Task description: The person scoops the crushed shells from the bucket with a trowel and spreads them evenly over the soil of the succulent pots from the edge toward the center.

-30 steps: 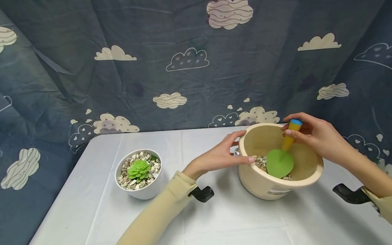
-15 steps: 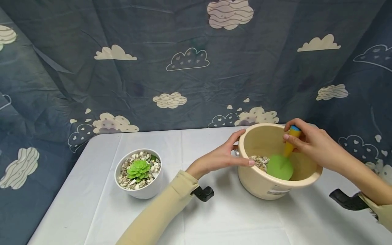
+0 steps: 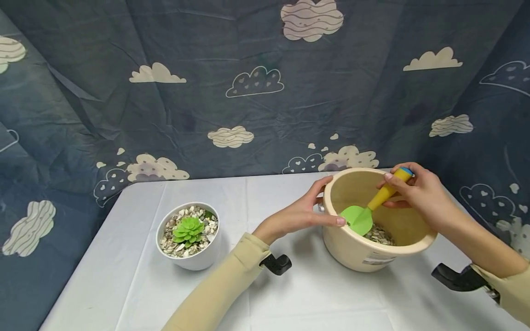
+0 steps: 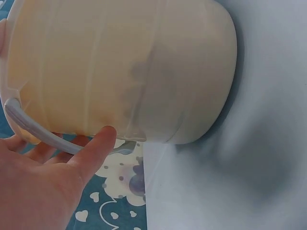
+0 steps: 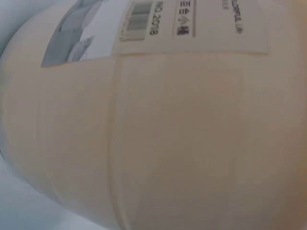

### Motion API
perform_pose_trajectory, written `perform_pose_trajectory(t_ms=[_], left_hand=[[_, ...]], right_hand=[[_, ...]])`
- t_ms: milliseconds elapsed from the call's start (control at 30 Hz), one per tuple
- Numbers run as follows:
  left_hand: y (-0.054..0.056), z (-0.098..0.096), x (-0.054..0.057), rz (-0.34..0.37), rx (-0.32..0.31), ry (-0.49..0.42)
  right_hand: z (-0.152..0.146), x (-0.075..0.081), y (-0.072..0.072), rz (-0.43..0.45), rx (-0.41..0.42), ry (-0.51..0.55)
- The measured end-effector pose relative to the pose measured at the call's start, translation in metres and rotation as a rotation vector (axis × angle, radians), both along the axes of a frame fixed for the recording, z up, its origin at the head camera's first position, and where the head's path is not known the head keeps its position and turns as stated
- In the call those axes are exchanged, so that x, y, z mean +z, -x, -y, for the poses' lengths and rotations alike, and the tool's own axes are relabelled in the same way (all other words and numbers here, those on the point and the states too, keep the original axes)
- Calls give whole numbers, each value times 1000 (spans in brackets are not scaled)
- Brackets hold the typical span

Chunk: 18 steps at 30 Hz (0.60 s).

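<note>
On the right of the head view stands a cream bucket (image 3: 352, 253) with stone chips (image 3: 378, 235) in its bottom. My left hand (image 3: 290, 218) holds its left side, thumb on the near rim and fingers spread toward the far rim. Grey bail handle (image 4: 38, 132) crosses over those fingers in the left wrist view. My right hand (image 3: 418, 193) grips the yellow, blue-tipped handle of a toy shovel (image 3: 381, 196). Its green blade tilts down to the left inside the bucket, by the near-left wall, with a few bits on it. Only the bucket's labelled side shows in the right wrist view.
A white pot (image 3: 196, 262) with a green succulent (image 3: 188, 231) set in stone chips stands left of the left forearm. White cloth covers the table (image 3: 314, 299). A dark cloud-patterned curtain (image 3: 186, 110) hangs behind it.
The shovel's blade has swung left across the bucket, from near upright to a slant, uncovering chips on the right. The left hand has kept its place on the bucket.
</note>
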<state>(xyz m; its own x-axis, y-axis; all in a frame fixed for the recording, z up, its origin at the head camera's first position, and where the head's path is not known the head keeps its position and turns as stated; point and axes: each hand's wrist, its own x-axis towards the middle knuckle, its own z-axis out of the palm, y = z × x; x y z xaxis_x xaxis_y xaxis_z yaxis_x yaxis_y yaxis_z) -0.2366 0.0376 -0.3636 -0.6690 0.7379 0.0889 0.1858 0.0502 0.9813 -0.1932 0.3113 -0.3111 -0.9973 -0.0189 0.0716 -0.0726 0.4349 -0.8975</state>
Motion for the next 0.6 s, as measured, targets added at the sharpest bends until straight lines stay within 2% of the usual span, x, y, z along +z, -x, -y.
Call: perform_pose_trajectory(t_ms=[200,467,600], left_hand=[[0,0,-1,-1,-3,7],[0,-1,-2,-3,5,-9],[0,0,-3,6,10,-7]], right_hand=[[-5,6,-3,18,-29,65],[-22,10,-7,98,-14,416],[-34,7,-10,62,-9,456]])
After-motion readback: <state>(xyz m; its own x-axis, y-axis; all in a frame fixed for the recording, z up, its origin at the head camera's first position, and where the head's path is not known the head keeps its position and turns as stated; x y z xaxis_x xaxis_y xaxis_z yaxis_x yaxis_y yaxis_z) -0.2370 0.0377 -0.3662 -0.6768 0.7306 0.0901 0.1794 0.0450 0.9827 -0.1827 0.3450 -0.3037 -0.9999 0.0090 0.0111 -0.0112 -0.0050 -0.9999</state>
